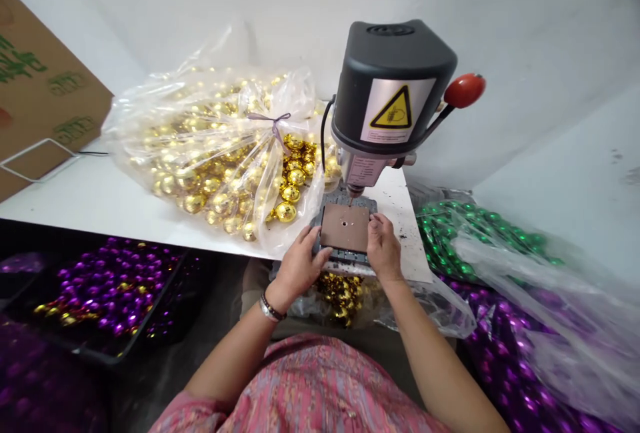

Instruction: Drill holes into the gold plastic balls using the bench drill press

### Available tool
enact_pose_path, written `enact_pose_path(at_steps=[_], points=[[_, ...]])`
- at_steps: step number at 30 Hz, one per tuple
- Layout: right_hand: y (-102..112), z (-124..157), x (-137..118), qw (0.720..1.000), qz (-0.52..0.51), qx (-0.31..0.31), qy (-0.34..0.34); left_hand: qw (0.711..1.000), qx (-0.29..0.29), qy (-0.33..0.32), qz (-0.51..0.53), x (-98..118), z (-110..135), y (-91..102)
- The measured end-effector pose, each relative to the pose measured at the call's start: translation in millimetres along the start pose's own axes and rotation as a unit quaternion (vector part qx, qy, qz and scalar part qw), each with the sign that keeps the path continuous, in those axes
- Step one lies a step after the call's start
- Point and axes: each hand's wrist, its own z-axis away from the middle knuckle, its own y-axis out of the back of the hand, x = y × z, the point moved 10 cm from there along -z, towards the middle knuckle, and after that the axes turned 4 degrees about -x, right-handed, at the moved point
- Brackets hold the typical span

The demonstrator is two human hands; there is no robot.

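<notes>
A small bench drill (390, 93) with a black housing and a red-knobbed lever (464, 90) stands on the white table (100, 203). Under its bit lies a brown plate (345, 227) with a small hole, resting on the drill's base. My left hand (300, 261) grips the plate's left edge with curled fingers. My right hand (383, 246) holds the plate's right edge, fingers bent over it. A clear bag of gold balls (225, 159) lies to the left of the drill, tied with a ribbon.
A tray of purple balls (110, 286) sits low on the left. Green balls in plastic (460, 233) and more purple balls (515, 359) lie on the right. A bag of gold balls (343, 293) rests in my lap. A cardboard box (40, 93) stands far left.
</notes>
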Motion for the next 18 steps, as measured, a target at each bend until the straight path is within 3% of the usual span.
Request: enact_pose_path(at_steps=[4, 6, 8, 10, 13, 16, 18], points=[[2, 4, 0, 1.0, 0.001, 0.006, -0.006, 0.995, 0.087, 0.023, -0.036, -14, -16, 62.8], [3, 5, 1, 1.0, 0.008, 0.006, -0.015, 0.991, 0.088, 0.049, -0.088, -24, -32, 79.9], [3, 6, 2, 1.0, 0.016, 0.006, -0.022, 0.987, 0.041, 0.067, -0.139, -33, -48, 78.1], [3, 8, 2, 0.999, 0.024, 0.008, -0.024, 0.98, -0.021, 0.076, -0.181, -38, -59, 64.6], [3, 12, 0, 0.999, 0.034, 0.012, -0.018, 0.966, -0.079, 0.095, -0.228, -43, -62, 48.1], [3, 15, -4, 0.999, 0.038, 0.015, 0.0, 0.962, -0.066, 0.116, -0.237, -44, -56, 53.7], [2, 16, -7, 0.999, 0.037, 0.018, 0.014, 0.974, -0.011, 0.107, -0.201, -38, -51, 69.3]])
